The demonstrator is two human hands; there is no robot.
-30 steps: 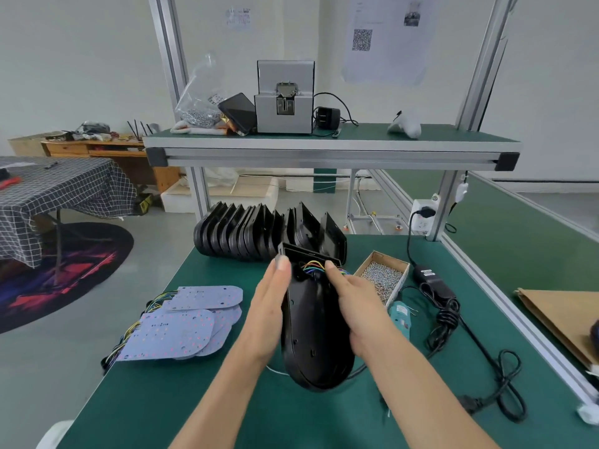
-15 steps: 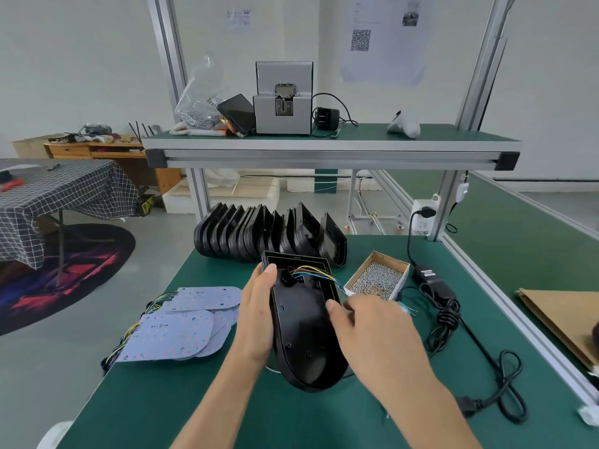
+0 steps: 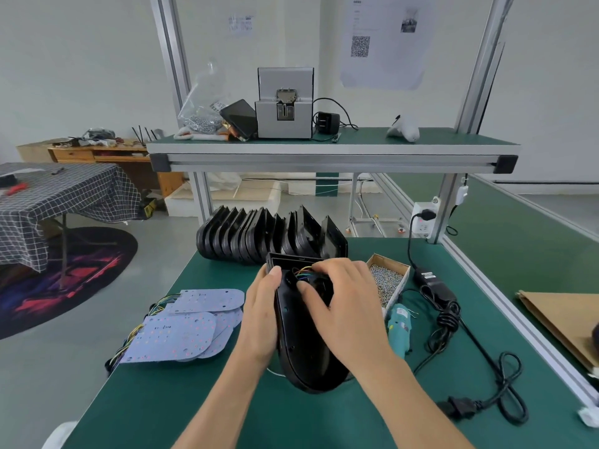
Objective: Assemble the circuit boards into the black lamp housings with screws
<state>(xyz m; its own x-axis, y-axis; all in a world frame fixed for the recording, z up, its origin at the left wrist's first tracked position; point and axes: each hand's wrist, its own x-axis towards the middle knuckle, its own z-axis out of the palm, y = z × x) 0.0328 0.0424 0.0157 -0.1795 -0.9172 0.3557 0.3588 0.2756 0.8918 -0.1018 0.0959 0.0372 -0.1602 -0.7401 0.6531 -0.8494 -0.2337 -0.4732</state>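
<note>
Circuit boards (image 3: 191, 322) are lying on the counter (image 3: 181, 403) left of the left hand (image 3: 261, 319), whose grip is wrapping the black lamp housing (image 3: 304, 358). The right hand (image 3: 346, 306) is lying over the housing, its grip pinching coloured wires (image 3: 303, 271), with a screw box (image 3: 387, 280) just right.

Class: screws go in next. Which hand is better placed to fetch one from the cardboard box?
Right. The right hand lies beside the box of screws, while the left hand steadies the black housing.

Housing (image 3: 301, 351) mid-bench between hands – boards (image 3: 181, 328) left, screw box (image 3: 387, 280) right, housing row (image 3: 269, 236) behind.
</note>
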